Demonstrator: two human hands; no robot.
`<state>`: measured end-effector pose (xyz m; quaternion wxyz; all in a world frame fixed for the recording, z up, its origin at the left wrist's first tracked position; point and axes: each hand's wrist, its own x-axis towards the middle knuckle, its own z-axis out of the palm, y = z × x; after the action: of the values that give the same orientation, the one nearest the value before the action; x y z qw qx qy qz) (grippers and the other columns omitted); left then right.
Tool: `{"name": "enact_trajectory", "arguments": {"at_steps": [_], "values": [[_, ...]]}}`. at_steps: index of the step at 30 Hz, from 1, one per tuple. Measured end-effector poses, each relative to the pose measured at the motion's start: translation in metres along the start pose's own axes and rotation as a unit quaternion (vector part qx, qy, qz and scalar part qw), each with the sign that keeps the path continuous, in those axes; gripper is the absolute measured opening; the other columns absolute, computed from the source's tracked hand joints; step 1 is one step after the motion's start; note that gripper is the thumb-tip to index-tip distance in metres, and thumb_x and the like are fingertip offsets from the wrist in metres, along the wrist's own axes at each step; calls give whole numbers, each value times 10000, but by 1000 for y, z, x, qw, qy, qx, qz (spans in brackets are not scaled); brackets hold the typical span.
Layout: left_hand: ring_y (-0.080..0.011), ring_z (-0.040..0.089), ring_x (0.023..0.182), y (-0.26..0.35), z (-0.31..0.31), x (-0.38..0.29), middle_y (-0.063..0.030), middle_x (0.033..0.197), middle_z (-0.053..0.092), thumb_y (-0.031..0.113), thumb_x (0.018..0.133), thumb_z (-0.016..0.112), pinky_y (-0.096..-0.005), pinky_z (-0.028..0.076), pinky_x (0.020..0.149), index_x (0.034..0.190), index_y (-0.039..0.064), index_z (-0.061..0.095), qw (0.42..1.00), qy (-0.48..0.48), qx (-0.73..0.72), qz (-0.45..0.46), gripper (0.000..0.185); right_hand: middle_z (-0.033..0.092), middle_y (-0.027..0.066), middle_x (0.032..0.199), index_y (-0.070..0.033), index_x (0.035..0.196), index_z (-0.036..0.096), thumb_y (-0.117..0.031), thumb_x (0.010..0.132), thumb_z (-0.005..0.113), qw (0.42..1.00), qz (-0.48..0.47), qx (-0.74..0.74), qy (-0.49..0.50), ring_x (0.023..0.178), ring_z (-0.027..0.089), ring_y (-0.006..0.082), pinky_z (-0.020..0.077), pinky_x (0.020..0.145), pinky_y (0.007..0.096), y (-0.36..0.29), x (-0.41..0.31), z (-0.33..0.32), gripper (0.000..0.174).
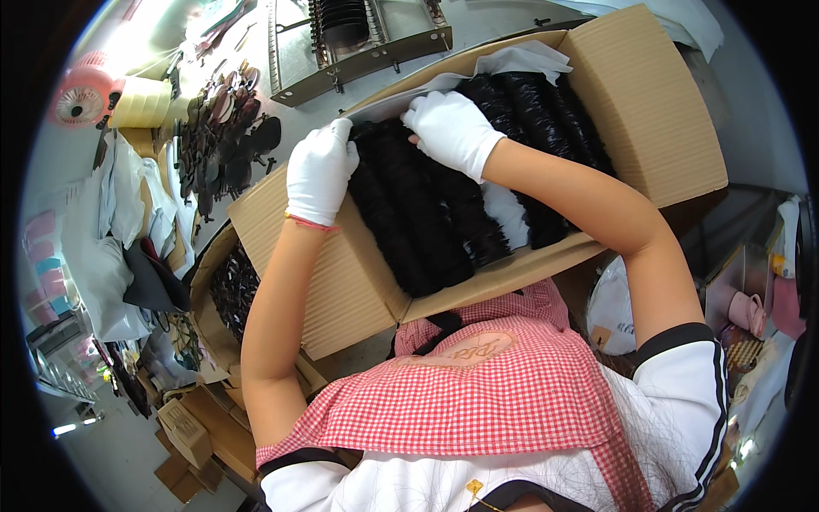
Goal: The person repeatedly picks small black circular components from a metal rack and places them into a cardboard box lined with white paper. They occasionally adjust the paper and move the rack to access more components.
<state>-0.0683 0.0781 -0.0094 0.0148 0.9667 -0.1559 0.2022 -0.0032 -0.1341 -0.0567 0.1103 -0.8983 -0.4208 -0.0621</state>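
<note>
An open cardboard box (pixel 345 269) stands before me, packed with rows of black, fuzzy-looking bundles (pixel 409 211). White lining sheet (pixel 521 59) shows along the box's far wall, and more white material (pixel 505 214) lies between the rows. My left hand (pixel 322 169), in a white glove, is at the far left corner of the box, fingers curled by the end of the leftmost row. Gloved in white too, my right hand (pixel 451 131) is bent over the far ends of the middle rows beside the lining. What the fingers of either hand pinch is hidden.
Behind the box stands a metal rack (pixel 361 67) with dark pieces in it. Many dark flat oval pieces (pixel 230 141) lie at the left, near a pink fan (pixel 83 96) and yellow rolls (pixel 142 102). A round container (pixel 211 281) of dark shiny pieces is left of the box.
</note>
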Motion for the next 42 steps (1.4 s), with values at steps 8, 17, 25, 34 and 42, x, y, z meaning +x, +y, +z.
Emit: {"name": "enact_trajectory", "arguments": {"at_steps": [8, 17, 25, 34, 42], "values": [[-259, 618, 658, 2, 8, 10, -81, 661, 581, 105, 778, 681, -383, 529, 597, 872, 88, 548, 999, 25, 25, 3, 164, 686, 92, 917, -100, 945, 727, -123, 822, 656, 997, -3, 73, -17, 888, 662, 304, 542, 788, 408, -5, 14, 1, 144], [-280, 658, 758, 6, 30, 4, -116, 726, 635, 134, 828, 668, -402, 539, 686, 923, 72, 573, 996, -72, 50, 26, 148, 706, 132, 914, -97, 877, 732, -120, 815, 638, 989, 72, 121, -39, 877, 685, 345, 551, 775, 448, 10, 7, 0, 115], [-194, 664, 680, 9, 34, 1, -61, 682, 625, 110, 851, 606, -331, 546, 635, 837, 93, 552, 973, -154, 155, 67, 58, 711, 111, 954, -74, 1011, 730, -162, 840, 677, 989, 9, 139, 56, 932, 669, 313, 534, 810, 429, 7, 10, 1, 199], [-307, 676, 732, 1, 23, 0, -104, 788, 669, 140, 931, 595, -416, 543, 627, 1037, 61, 560, 990, -108, -65, 62, 136, 680, 61, 760, -124, 801, 690, -185, 813, 655, 998, -11, 23, 57, 788, 680, 262, 543, 728, 391, -4, 21, 20, 71], [-259, 684, 665, 8, 37, 1, -87, 778, 666, 93, 911, 544, -353, 550, 592, 1026, 74, 569, 993, -99, 39, 60, 120, 713, 89, 844, -113, 889, 712, -264, 859, 656, 992, -45, 39, 114, 829, 697, 281, 554, 741, 397, 49, 0, -58, 164]]}}
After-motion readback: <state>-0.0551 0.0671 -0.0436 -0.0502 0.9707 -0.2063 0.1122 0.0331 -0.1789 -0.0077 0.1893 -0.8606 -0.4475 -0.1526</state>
